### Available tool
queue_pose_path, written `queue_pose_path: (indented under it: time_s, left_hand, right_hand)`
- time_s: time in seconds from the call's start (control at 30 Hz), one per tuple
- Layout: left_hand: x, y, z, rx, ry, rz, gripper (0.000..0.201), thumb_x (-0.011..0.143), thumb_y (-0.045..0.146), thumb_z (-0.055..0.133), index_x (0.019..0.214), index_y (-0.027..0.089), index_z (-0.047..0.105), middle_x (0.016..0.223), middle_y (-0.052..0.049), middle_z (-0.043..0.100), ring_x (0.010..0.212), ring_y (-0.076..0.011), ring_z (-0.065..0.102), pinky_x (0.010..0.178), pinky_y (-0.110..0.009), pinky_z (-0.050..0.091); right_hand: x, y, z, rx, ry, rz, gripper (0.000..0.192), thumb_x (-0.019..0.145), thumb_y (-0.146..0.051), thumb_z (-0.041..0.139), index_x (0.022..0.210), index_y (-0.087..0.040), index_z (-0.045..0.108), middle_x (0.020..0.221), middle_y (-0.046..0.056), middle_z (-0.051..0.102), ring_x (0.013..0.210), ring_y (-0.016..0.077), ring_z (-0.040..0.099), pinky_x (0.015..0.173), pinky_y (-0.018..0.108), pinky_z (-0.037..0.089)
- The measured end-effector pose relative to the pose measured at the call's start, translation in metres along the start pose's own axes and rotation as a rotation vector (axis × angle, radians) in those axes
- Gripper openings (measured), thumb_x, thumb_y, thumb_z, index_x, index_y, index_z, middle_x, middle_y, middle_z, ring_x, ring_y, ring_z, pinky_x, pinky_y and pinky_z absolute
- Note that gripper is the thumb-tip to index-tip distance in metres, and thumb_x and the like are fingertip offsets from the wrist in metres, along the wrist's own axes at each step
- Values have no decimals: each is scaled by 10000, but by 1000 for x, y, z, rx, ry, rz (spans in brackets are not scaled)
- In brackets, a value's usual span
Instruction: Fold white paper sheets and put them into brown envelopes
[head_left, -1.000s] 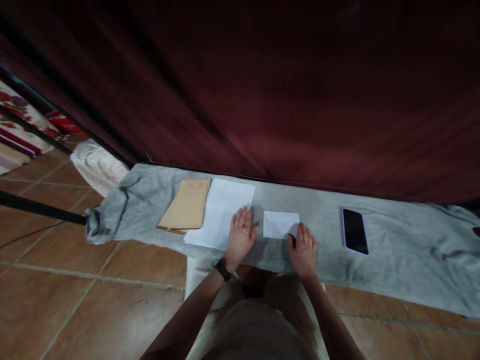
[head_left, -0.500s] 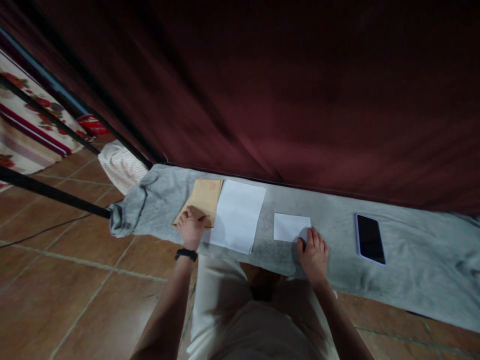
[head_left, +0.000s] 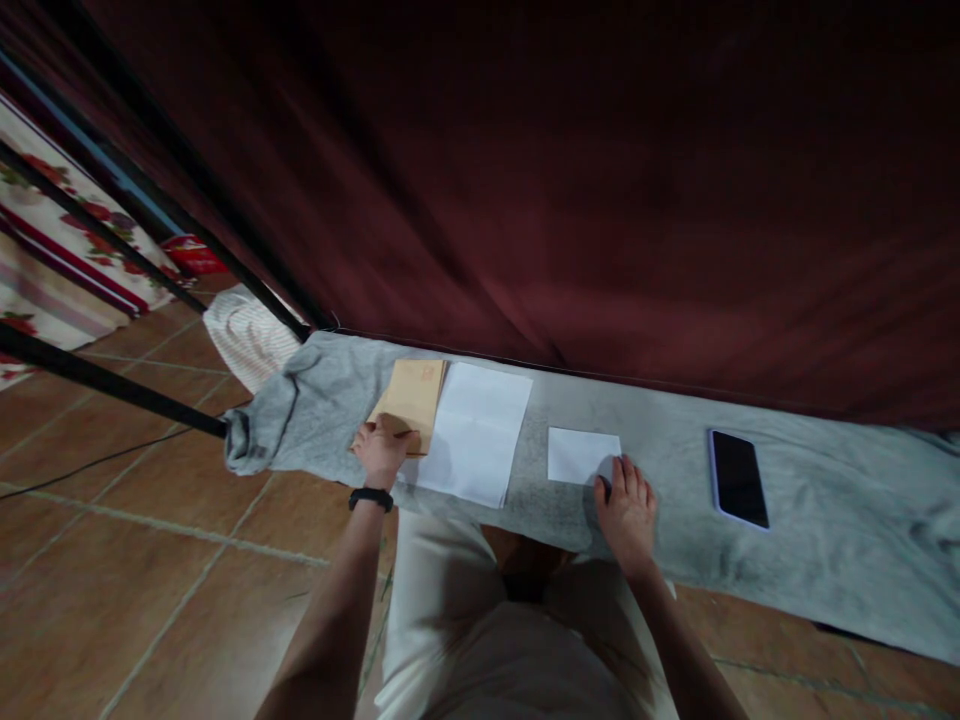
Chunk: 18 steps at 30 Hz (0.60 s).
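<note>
Grey fleece cloth (head_left: pixel 660 440) covers the low work surface in the head view, running from far left of both hands to well right of them, with a dark maroon curtain (head_left: pixel 562 200) hanging just beyond it. Left hand (head_left: pixel 382 452), wearing a black wristband (head_left: pixel 370 498), rests on the near edge of a stack of tan paper envelopes (head_left: pixel 411 398); the fingers are curled on the lowest corner of the stack, though whether they pinch a single envelope cannot be told. Immediately right of this hand, touching the envelopes along one edge, lies a large white creased paper sheet (head_left: pixel 476 432). Right hand (head_left: pixel 628 515) lies flat on the cloth with fingers held together, the fingertips touching the near right corner of a small white folded paper rectangle (head_left: pixel 583 455), which sits just ahead and to the left of that hand, apart from the large sheet. Well to the right of the right hand, a black smartphone in a pale case (head_left: pixel 739 478) lies face up on the cloth. Below both hands, terracotta floor tiles (head_left: pixel 150 560) appear, and a black metal bar (head_left: pixel 105 385) crosses far left of the left hand.
</note>
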<state>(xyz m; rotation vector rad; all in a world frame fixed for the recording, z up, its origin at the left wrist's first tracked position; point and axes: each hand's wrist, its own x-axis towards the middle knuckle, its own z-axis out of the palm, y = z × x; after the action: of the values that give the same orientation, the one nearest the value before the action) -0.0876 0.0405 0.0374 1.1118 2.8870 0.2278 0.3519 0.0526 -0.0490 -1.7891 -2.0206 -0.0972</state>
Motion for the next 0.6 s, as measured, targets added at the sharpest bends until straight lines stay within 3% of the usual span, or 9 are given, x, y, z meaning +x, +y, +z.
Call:
queue_pose_path:
  time_s: [0.23,0.6]
  left_hand:
    - [2,1,-2,-18,-9,-21,723,752,565,691,1308,128,544,1299,-242,541,1233,-411,525,944,-457,409]
    - [9,1,1,-32,-9,-74,799,675,587,742,1291,121,539,1318,-271,547,1249,-443,525,947,-506,442]
  right_hand:
    - [1,1,0,-6,6,-6,562,1037,-400,330,1460,-69,495,1491,215,527,1353,350,465,1123,521,327]
    - [1,-1,-1,9,0,14,549,1029,-384,361,1465,-77,490,1500,211,520,1358,342,461,1127,523,331]
